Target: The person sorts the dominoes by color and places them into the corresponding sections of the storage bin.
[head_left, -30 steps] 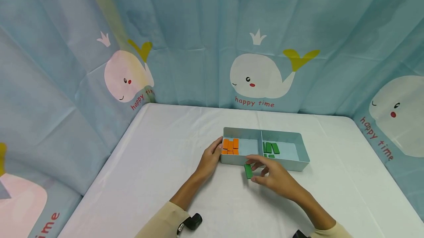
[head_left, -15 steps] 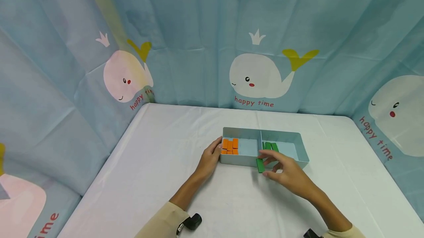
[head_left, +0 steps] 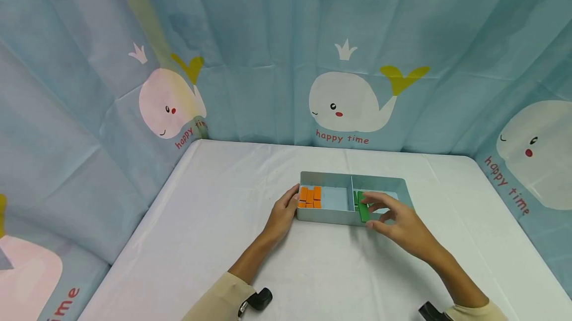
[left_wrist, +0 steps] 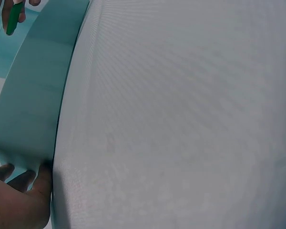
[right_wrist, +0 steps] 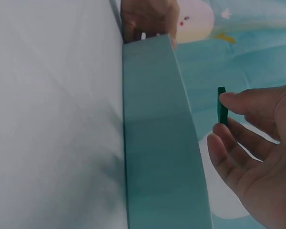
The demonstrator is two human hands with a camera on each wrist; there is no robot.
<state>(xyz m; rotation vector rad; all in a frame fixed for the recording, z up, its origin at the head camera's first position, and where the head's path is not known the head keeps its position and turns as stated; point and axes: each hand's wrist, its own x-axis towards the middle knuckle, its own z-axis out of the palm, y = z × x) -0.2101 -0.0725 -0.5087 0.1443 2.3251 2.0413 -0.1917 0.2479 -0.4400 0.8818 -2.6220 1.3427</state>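
Note:
A pale teal two-compartment box (head_left: 331,217) lies on the white table. Several orange blocks (head_left: 310,197) sit in its left compartment, and green blocks (head_left: 355,199) show in the right one, partly hidden by my right hand (head_left: 399,224). That hand pinches a flat green block (head_left: 364,209) between thumb and fingertips, above the box's front wall; the right wrist view shows the green block (right_wrist: 222,106) held apart from the rim. My left hand (head_left: 281,214) rests against the box's left end, its fingers (left_wrist: 26,180) touching the end wall in the left wrist view.
White cloth (head_left: 232,202) covers the table around the box. Behind it hangs a blue curtain (head_left: 259,102) printed with whales. A black wrist camera (head_left: 260,299) is on the left sleeve, another (head_left: 432,312) on the right.
My right hand has carried the green block rightward and slightly away from me, from in front of the box to above its right compartment's front wall. The left hand has stayed put.

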